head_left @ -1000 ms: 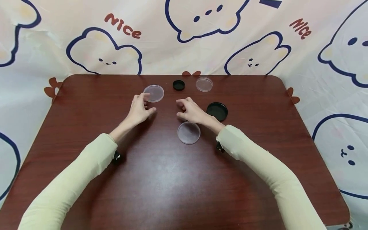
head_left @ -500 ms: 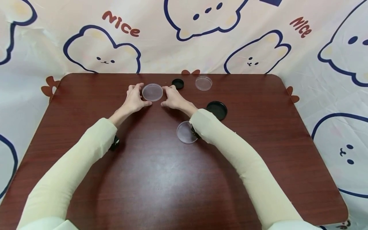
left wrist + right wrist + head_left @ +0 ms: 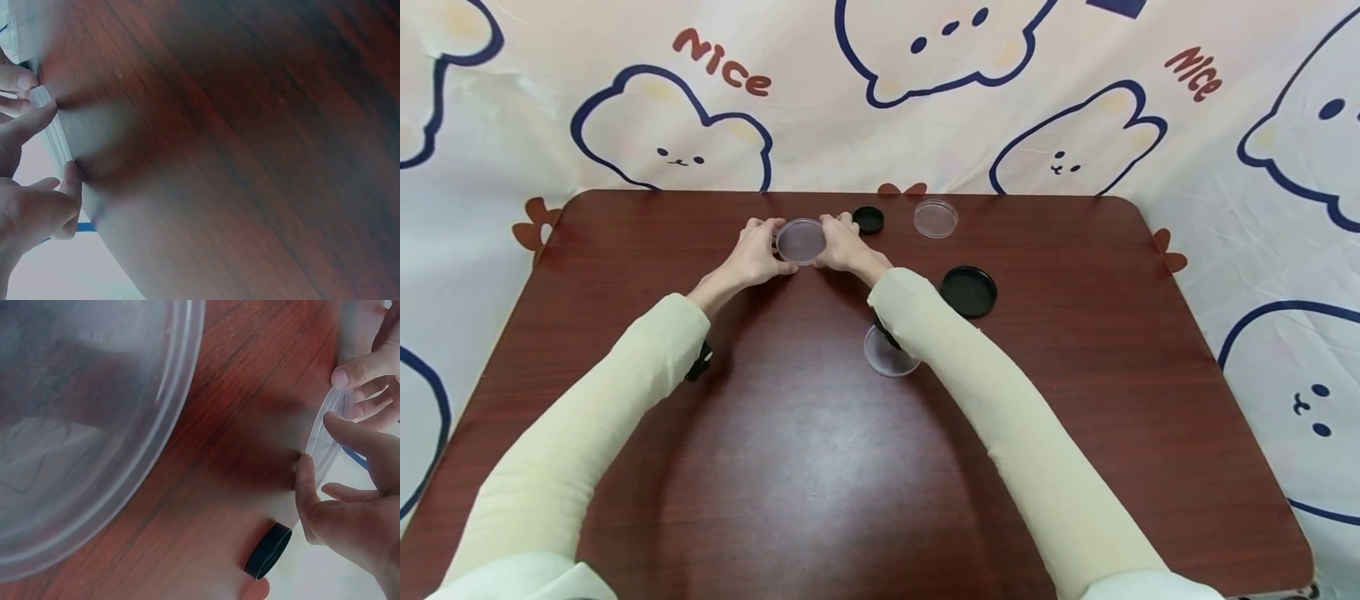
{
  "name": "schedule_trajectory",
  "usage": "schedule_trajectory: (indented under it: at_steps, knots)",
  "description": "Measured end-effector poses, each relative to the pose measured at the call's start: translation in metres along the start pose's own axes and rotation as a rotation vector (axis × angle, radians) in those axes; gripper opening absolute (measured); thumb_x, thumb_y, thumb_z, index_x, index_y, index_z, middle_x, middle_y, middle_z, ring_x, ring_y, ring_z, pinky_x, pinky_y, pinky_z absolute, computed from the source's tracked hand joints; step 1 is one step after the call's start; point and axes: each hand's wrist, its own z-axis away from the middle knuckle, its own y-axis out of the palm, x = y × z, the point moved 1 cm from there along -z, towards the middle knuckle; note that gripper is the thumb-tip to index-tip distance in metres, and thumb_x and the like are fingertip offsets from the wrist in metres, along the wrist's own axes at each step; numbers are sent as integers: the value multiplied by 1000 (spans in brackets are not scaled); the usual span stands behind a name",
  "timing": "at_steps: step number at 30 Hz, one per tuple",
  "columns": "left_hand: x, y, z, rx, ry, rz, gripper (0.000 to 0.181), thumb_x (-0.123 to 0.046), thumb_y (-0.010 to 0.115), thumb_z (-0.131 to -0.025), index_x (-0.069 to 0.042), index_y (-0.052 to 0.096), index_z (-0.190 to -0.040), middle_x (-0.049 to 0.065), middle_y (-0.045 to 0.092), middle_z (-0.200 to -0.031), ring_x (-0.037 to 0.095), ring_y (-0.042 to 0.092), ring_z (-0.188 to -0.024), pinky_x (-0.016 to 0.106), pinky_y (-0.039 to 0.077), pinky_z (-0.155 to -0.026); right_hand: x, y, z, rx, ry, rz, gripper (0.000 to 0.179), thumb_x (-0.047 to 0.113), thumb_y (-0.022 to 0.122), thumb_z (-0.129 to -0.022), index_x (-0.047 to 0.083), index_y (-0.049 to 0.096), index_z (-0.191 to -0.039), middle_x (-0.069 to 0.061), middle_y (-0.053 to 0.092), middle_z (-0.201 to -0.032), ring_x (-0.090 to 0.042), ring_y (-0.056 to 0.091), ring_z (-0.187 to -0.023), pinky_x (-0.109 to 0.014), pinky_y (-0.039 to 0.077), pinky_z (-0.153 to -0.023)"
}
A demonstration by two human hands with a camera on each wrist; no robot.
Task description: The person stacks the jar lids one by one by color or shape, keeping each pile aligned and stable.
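A clear round petri dish [image 3: 801,242] sits near the back edge of the brown table, left of centre. My left hand [image 3: 756,256] holds its left side, thumb at the near rim and fingers toward the far side. On the opposite side my right hand [image 3: 846,244] grips the rim between thumb and fingers. In the right wrist view, both thumbs touch the side of the petri dish [image 3: 320,440]. The left wrist view shows the dish's thin edge [image 3: 57,134] between the fingertips.
A small black round dish [image 3: 868,220] stands just beyond my right hand. A clear dish [image 3: 936,218] lies at the back, and a larger black dish [image 3: 968,292] to the right. Under my right forearm, another clear dish [image 3: 887,354] is partly covered.
My right hand has moved left and away from me to the petri dish, and now holds its right side. My left hand has shifted slightly and closed on the left side.
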Motion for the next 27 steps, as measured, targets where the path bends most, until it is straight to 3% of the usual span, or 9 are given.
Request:
schedule_trajectory:
  at_steps: [14, 27]
  knots:
    - [-2, 1, -2, -5, -22, -13, 72, -8, 78, -79, 16, 39, -136, 33, 41, -127, 40, 31, -121, 49, 28, -102, -1, 0, -1, 0, 9, 5, 71, 18, 71, -89, 3, 35, -147, -18, 31, -144, -30, 33, -121, -34, 34, -99]
    - [-4, 3, 0, -36, -23, 19, 72, -6, 79, -77, 15, 42, -135, 32, 47, -121, 36, 33, -118, 47, 26, -102, -2, 1, -1, -11, -12, 28, 72, 19, 73, -88, 3, 36, -147, -20, 29, -145, -33, 31, -129, -35, 34, -102]
